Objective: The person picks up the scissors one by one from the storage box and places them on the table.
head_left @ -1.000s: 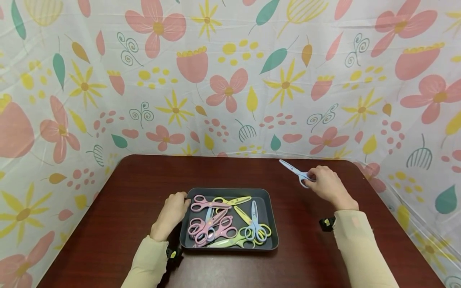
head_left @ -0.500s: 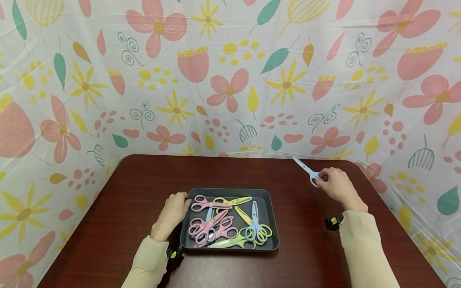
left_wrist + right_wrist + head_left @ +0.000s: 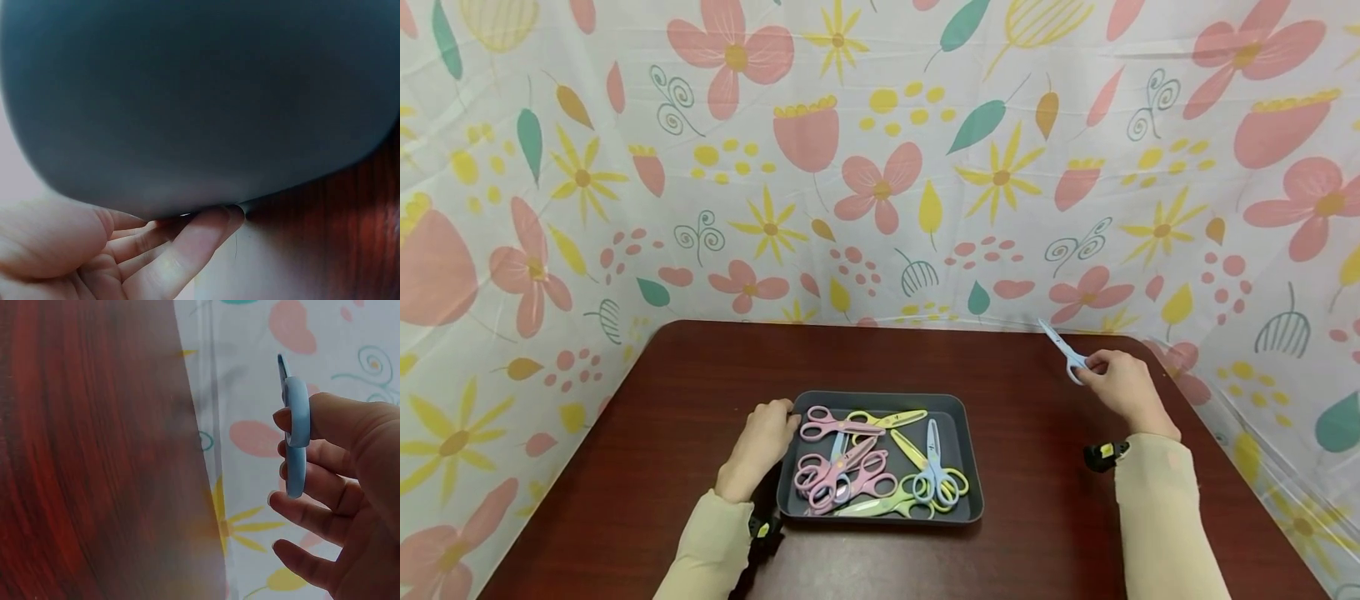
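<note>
My right hand (image 3: 1123, 387) pinches a pair of light blue scissors (image 3: 1062, 343) by the handles, over the far right of the table. The blades point away and to the left. In the right wrist view thumb and forefinger hold the handle loops (image 3: 300, 415), while the lower fingers (image 3: 306, 512) spread loosely. My left hand (image 3: 758, 442) grips the left edge of a dark grey tray (image 3: 957, 433), its fingers (image 3: 181, 250) curled at the rim in the left wrist view. Inside the tray lie several pink scissors (image 3: 835, 483), yellow scissors (image 3: 898, 418), green scissors (image 3: 880, 504) and blue scissors (image 3: 934, 471).
A dark red-brown table (image 3: 737, 358) carries the tray near its middle front. Behind it and along the sides hangs a white curtain (image 3: 880, 250) with flower print, close to the table's back edge. A black wrist camera (image 3: 1105, 456) sits beside the right sleeve.
My right hand has moved to the right with the blue scissors, keeping them near the table's back right. The left hand and the tray have stayed in place.
</note>
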### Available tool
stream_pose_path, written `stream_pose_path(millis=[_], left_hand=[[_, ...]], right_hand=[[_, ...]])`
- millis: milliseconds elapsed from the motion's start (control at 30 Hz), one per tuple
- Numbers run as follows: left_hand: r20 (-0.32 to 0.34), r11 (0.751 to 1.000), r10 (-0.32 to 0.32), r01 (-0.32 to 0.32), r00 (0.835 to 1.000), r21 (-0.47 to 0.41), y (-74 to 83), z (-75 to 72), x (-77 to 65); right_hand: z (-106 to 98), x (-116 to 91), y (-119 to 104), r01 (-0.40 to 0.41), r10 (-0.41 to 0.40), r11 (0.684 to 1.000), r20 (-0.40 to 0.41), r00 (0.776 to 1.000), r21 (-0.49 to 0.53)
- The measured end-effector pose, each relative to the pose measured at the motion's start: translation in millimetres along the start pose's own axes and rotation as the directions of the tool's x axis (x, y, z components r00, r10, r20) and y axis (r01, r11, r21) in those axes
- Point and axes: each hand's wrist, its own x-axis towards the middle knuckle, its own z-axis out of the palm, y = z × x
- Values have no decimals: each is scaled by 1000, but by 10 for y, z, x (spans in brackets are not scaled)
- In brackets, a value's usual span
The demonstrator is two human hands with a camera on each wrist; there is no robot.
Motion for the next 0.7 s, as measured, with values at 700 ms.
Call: stream_pose_path(millis=[700], left_hand=[[-2,1000,10,-10,1000,3,-14,-2,6]], right_hand=[[-20,65,301,-200,200,979,-12,980,-38]])
